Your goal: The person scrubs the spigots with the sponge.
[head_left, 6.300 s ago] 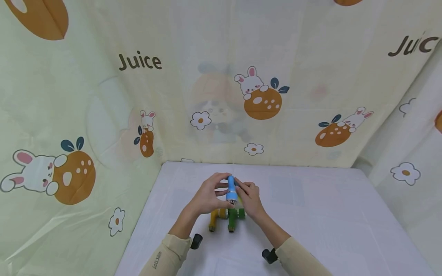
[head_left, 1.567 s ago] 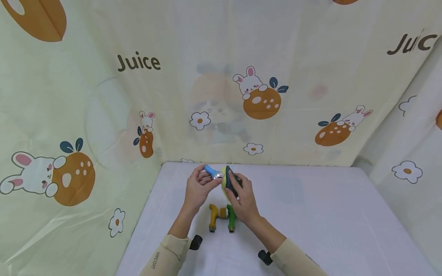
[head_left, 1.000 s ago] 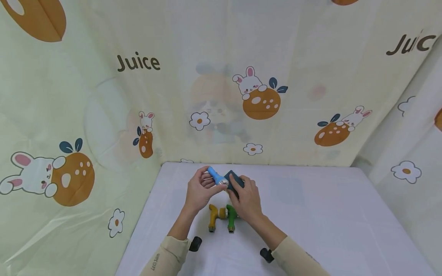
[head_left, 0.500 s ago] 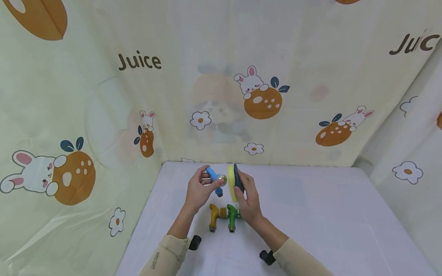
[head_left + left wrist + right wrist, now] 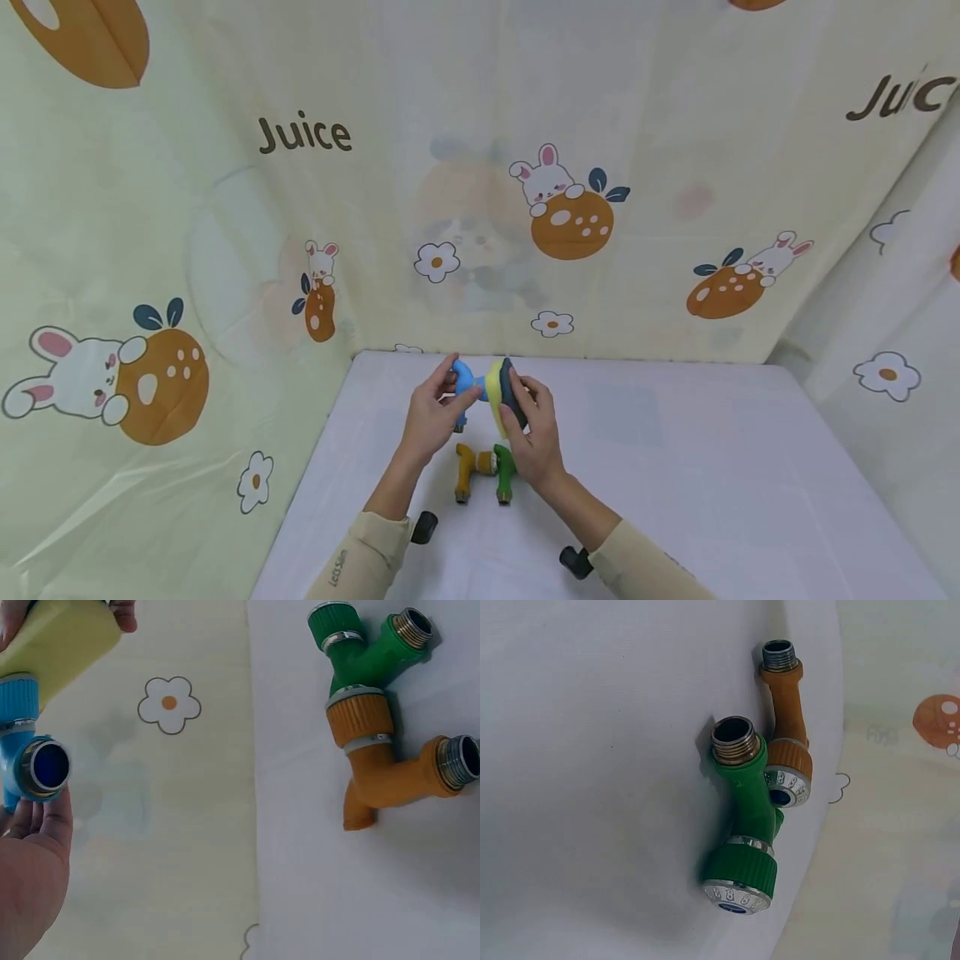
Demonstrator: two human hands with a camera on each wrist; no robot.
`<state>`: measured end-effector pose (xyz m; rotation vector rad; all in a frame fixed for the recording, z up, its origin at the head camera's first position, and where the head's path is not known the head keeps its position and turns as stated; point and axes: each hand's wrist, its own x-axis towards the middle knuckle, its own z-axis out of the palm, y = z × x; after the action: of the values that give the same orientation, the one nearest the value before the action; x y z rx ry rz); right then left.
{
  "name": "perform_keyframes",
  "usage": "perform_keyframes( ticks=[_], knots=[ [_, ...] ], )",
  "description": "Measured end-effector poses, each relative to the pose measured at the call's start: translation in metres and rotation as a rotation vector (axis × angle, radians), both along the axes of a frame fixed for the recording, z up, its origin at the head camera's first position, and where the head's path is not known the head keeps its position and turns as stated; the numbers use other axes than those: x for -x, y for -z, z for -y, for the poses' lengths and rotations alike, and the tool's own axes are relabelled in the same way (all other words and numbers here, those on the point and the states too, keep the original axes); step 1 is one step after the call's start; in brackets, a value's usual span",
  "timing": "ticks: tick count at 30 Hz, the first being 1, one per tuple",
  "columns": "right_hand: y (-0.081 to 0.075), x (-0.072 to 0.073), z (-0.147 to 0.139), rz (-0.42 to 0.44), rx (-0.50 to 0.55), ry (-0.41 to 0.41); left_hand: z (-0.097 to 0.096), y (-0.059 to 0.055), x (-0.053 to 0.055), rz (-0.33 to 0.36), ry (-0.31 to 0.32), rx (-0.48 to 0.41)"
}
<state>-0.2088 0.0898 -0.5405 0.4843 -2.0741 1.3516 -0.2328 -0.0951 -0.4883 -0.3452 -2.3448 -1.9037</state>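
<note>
My left hand (image 5: 426,421) holds a blue tap (image 5: 462,380) up above the table, thumb and fingers around its body. The tap's ridged knob points right, and its threaded inlet shows in the left wrist view on the blue tap (image 5: 16,769). In my right hand (image 5: 538,437) is a sponge (image 5: 493,402), yellow on one face and dark on the other. The yellow face lies against the knob's end, hiding it. Below, a green tap (image 5: 504,479) and an orange tap (image 5: 464,475) lie side by side on the table, the orange knob up against the green body.
A white cloth covers the table (image 5: 697,467). Behind it and at the sides hang patterned curtains (image 5: 645,108) with rabbits and flowers. A black wrist camera (image 5: 425,527) sits at the left cuff, another black wrist camera (image 5: 576,562) at the right.
Half a second ago the sponge stood apart and the tap's chrome end showed; now the tap is turned, its knob against the sponge. Earlier the sponge tilted and shifted over it. The lying taps stayed put.
</note>
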Motion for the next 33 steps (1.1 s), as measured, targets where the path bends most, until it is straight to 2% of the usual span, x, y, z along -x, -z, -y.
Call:
perform_keyframes(
  ticks=[5,11,14,17,23,26,28,31,33],
  knots=[
    [0.000,-0.001,0.000,0.046,0.051,-0.012,0.000,-0.004,0.000,-0.017,0.003,-0.034],
    [-0.002,-0.001,-0.001,0.086,0.083,-0.012,0.000,-0.003,0.000,-0.072,0.002,-0.029],
    [-0.003,-0.001,-0.001,0.102,0.094,0.000,0.000,-0.002,0.000,-0.096,0.029,-0.037],
    [-0.005,-0.001,-0.001,0.120,0.119,0.001,-0.002,-0.002,-0.001,-0.091,0.069,-0.037],
    [-0.011,0.000,-0.001,0.208,0.191,-0.024,-0.005,-0.003,-0.003,-0.065,0.130,0.031],
    [-0.013,0.001,-0.001,0.245,0.222,-0.020,-0.004,-0.004,-0.003,-0.077,0.113,0.061],
    [-0.013,0.000,-0.001,0.236,0.244,-0.011,-0.003,-0.005,-0.002,-0.076,0.081,0.060],
    [-0.012,-0.002,0.001,0.155,0.252,-0.012,-0.001,-0.006,-0.001,-0.045,0.012,0.047],
    [-0.012,-0.005,0.002,0.072,0.223,-0.026,-0.001,-0.006,-0.001,-0.014,-0.012,0.022]
  ],
)
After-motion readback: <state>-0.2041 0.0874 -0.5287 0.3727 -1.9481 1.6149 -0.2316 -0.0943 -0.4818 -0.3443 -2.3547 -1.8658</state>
